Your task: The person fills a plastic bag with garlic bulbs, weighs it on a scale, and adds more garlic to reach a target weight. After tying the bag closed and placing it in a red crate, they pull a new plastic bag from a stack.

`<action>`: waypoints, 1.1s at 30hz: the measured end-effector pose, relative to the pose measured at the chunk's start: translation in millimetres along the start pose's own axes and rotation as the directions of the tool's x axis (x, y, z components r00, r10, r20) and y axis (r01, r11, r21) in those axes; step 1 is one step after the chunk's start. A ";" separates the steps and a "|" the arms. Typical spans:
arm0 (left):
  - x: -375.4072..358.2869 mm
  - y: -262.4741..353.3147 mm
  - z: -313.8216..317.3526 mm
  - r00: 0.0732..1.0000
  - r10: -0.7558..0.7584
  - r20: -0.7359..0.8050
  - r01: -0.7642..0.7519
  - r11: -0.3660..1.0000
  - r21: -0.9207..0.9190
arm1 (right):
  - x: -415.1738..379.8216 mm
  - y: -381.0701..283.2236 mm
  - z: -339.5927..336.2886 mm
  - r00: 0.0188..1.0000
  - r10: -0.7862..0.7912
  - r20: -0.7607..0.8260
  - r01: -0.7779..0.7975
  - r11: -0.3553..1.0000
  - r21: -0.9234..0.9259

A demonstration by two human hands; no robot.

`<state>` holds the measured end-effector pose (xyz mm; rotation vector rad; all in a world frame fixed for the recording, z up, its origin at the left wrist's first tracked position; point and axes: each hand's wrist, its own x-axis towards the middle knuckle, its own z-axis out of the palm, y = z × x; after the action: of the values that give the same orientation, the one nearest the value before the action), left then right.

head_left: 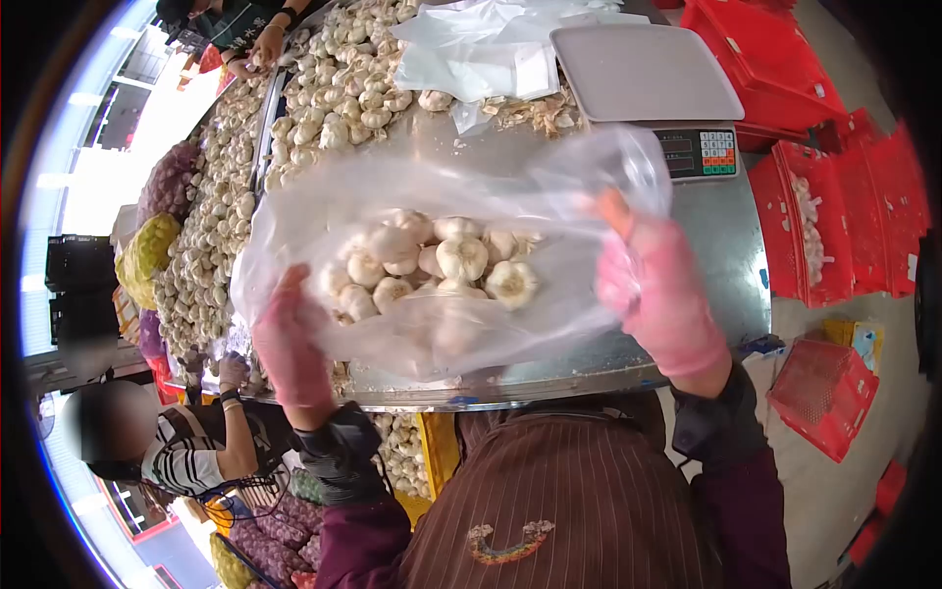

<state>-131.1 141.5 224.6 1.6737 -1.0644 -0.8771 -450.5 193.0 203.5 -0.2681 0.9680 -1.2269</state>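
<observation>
A clear plastic bag (299, 218) with several whole garlic bulbs (461, 257) inside spans the space between my hands, just over the metal table. My left hand (292, 344), in a pink fingerless glove, grips the bag's left side; motion blurs its fingers somewhat. On the other side, my right hand (659, 290), gloved the same way, is closed on the bunched right end of the bag. Part of the film is smeared by movement, and the lower bulbs show only hazily through it.
Loose garlic (339, 93) is heaped at the back left. A stack of plastic bags (481, 49) lies beside the scale (643, 79). Red crates (800, 226) stand to the right. Other people work at left: one person's hand (267, 44) at the back, another person's forearm (235, 437) nearer.
</observation>
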 end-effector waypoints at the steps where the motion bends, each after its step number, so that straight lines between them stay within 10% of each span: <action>1: -35.5 34.5 29.5 0.953 0.242 0.182 -0.292 0.895 0.337 | 1.2 11.8 -9.6 1.000 0.008 0.006 -0.008 1.000 0.001; 2: -55.2 43.0 53.4 0.980 0.131 0.147 -0.116 0.988 -0.106 | 1.0 26.7 -19.8 0.980 -0.125 -0.153 0.097 0.978 -0.182; 3: -73.5 58.5 66.6 0.913 0.319 0.256 -0.339 0.940 0.039 | 3.9 36.6 -29.3 0.920 -0.280 -0.273 0.165 0.911 -0.378; 7: -73.6 49.0 67.2 0.973 0.094 0.209 -0.093 0.996 -0.014 | 30.9 51.8 -62.6 0.919 -0.236 -0.315 0.100 0.914 -0.393; 9: -62.4 33.9 65.0 0.996 0.026 0.091 -0.020 0.997 -0.070 | 50.0 62.8 -87.7 0.837 -0.518 -0.178 0.345 0.751 -0.563; 13: -26.4 21.8 25.6 0.995 0.053 -0.083 -0.020 0.933 0.358 | 53.6 64.1 -111.0 0.879 -0.394 -0.268 0.224 0.838 -0.497; 15: -38.3 42.6 56.2 0.763 0.587 0.271 -0.581 0.437 0.687 | 49.3 53.6 -111.5 0.882 -0.282 -0.377 0.125 0.912 -0.391; 19: -85.7 0.2 200.7 0.454 0.329 0.828 -0.787 0.584 0.200 | 54.4 53.0 -104.3 0.907 -0.246 -0.341 0.104 0.918 -0.383; 25: -75.2 -70.5 173.1 0.353 0.244 0.903 -0.847 0.494 0.197 | 59.3 44.1 -118.8 0.872 -0.133 -0.471 0.038 0.978 -0.205; 28: -56.8 -74.4 130.4 0.319 0.048 0.947 -0.939 0.153 0.308 | 56.3 39.3 -121.7 0.876 -0.057 -0.479 -0.001 0.993 -0.122; 33: 8.8 -150.0 84.9 0.299 0.257 0.919 -0.947 -0.043 0.320 | 51.0 34.6 -120.7 0.877 -0.039 -0.479 -0.043 0.986 -0.160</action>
<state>-165.1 133.5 55.5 1.0679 -3.0390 0.0593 -516.4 198.2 85.2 -0.0887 1.5078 -1.2372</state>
